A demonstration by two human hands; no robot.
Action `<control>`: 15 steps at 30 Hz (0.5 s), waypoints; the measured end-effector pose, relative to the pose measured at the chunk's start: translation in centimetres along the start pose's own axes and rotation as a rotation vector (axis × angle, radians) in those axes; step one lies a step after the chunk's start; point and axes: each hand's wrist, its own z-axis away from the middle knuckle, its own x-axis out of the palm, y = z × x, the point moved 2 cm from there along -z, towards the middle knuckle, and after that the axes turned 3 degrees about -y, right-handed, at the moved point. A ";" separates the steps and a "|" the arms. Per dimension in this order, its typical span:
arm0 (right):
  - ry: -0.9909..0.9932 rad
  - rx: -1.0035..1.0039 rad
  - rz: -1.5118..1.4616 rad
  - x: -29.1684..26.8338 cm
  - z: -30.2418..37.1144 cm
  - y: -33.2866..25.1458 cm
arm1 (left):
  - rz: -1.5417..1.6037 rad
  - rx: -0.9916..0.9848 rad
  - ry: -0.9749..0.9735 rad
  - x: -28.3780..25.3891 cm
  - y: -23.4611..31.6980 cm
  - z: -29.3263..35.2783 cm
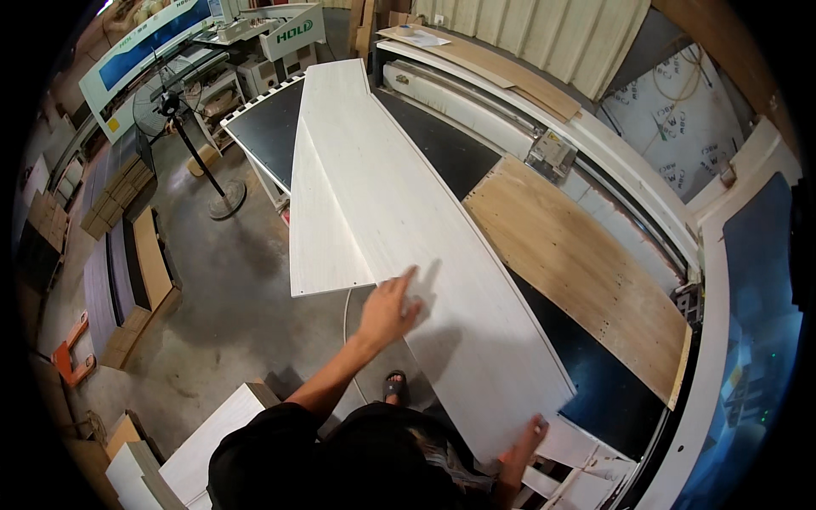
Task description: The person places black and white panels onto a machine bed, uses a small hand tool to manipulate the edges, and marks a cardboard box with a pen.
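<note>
Panel of white, faintly grained board (408, 204) lies lengthwise on a black-topped machine bench (463, 161), running from near the bench's far edge to its near right end and jutting past the front edge on the person's side. Another white board (321, 234) lies partly under its left side, its near corner out over the floor. Fingers spread, the left hand (388, 313) is over the long panel's left edge, beside that board's near end; whether its fingertips touch is unclear. At the long panel's near right corner is the right hand (522, 449), blurred; I cannot tell whether it pinches the edge.

Along the bench's back edge, a tan wood-grain panel (586, 272) lies beside a white machine beam (659, 191) with a metal block (552, 155). On the floor to the left stand a pedestal fan (170, 104), stacked dark panels (106, 276) and an orange pallet jack (72, 353); stacked white panels (217, 433) are nearer the person.
</note>
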 end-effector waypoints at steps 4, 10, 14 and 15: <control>-0.561 0.245 0.312 13.3 3.7 -6.0 | -0.101 0.132 -0.122 1.9 2.0 1.5; -1.031 0.016 0.690 20.1 5.9 -10.4 | -0.316 0.061 -0.176 0.4 -1.2 3.9; -1.010 -0.110 0.823 20.5 5.7 -9.7 | -0.363 0.071 -0.152 -2.3 -5.8 3.8; -1.012 -0.131 0.845 20.4 5.7 -9.4 | -0.373 0.074 -0.202 -3.4 -6.1 3.7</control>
